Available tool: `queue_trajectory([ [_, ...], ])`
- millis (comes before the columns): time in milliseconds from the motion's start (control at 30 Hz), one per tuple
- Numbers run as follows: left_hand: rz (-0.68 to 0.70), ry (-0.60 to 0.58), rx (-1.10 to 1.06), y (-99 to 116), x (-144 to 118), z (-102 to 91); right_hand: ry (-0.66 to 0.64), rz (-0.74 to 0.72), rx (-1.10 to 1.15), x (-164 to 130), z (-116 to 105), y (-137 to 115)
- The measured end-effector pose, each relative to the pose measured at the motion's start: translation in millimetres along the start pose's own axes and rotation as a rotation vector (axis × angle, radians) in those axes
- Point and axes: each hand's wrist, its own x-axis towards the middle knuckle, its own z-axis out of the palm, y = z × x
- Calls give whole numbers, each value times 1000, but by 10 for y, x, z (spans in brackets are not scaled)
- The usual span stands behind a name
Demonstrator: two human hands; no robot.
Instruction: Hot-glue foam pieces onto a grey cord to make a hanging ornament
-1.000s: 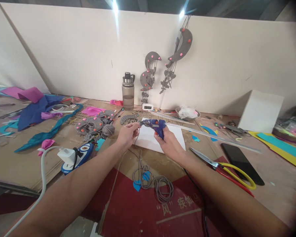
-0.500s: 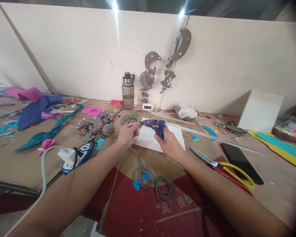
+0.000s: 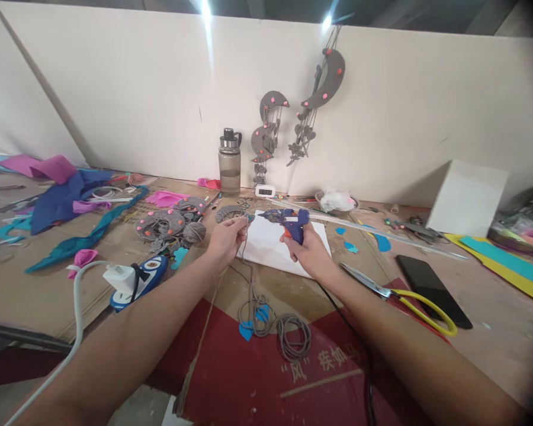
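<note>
My right hand (image 3: 310, 245) is closed round the handle of a blue hot glue gun (image 3: 288, 219), a long clear glue stick (image 3: 364, 226) sticking out of its back. The nozzle points left, a short gap from my left hand (image 3: 228, 239). Those left fingers pinch grey yarn (image 3: 244, 245); a small bluish bit shows at the fingertips, too small to make out. From there the yarn runs down to loose coils (image 3: 294, 338) on the cardboard, over blue felt cutouts (image 3: 246, 330). White paper (image 3: 270, 242) lies beneath the glue gun.
Scissors (image 3: 395, 293) and a black phone (image 3: 433, 290) lie right of my right arm. On the left are a power strip (image 3: 153, 272), grey moon pieces with a yarn ball (image 3: 193, 232), and felt scraps (image 3: 57, 201). A water bottle (image 3: 230, 168) stands by the wall, where moon ornaments (image 3: 331, 83) hang.
The glue gun has moved right, so its nozzle is now apart from my left fingertips. My left hand has shifted slightly left and still pinches the yarn.
</note>
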Motion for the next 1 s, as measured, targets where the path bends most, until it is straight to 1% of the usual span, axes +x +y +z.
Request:
queue_trajectory([
  [67, 14, -2, 9, 4, -2, 6, -21, 112, 120, 66, -43, 50],
  [100, 27, 5, 22, 6, -4, 12, -29, 171, 117, 104, -77, 77],
  [133, 47, 13, 41, 9, -9, 20, -33, 227, 63, 141, -116, 103],
  [200, 105, 25, 98, 17, -22, 40, -58, 325, -172, 209, -201, 157],
  [267, 177, 30, 182, 26, -40, 59, -123, 384, -437, 255, -275, 215],
  [300, 210, 32, 229, 32, -50, 65, -156, 396, -535, 267, -302, 244],
  [333, 239, 33, 277, 37, -60, 68, -174, 391, -606, 272, -322, 272],
  [367, 268, 34, 323, 43, -69, 69, -165, 366, -663, 269, -335, 294],
  [400, 299, 34, 367, 49, -78, 67, -122, 319, -717, 258, -340, 308],
  [433, 334, 36, 412, 56, -87, 63, -44, 251, -768, 242, -338, 308],
  [500, 422, 50, 509, 73, -108, 57, 145, 57, -820, 196, -310, 260],
  [533, 471, 62, 561, 83, -122, 57, 215, -41, -796, 171, -279, 211],
  [567, 518, 74, 614, 94, -137, 59, 253, -124, -728, 146, -234, 148],
  [600, 560, 81, 663, 105, -154, 64, 245, -189, -618, 126, -174, 78],
  [633, 597, 86, 706, 116, -171, 71, 204, -216, -473, 112, -99, 5],
  [700, 653, 82, 769, 133, -203, 88, 108, -175, -144, 111, 90, -127],
  [767, 678, 72, 787, 143, -224, 103, 27, -108, 183, 149, 296, -217],
  [833, 674, 58, 757, 149, -232, 113, -54, -1, 488, 210, 476, -262],
  [867, 661, 48, 728, 153, -233, 117, -75, 48, 585, 240, 545, -271],
  [933, 619, 44, 650, 159, -229, 123, -64, 103, 660, 282, 630, -271],
  [1000, 555, 53, 556, 163, -223, 130, 6, 82, 579, 292, 651, -263],
])
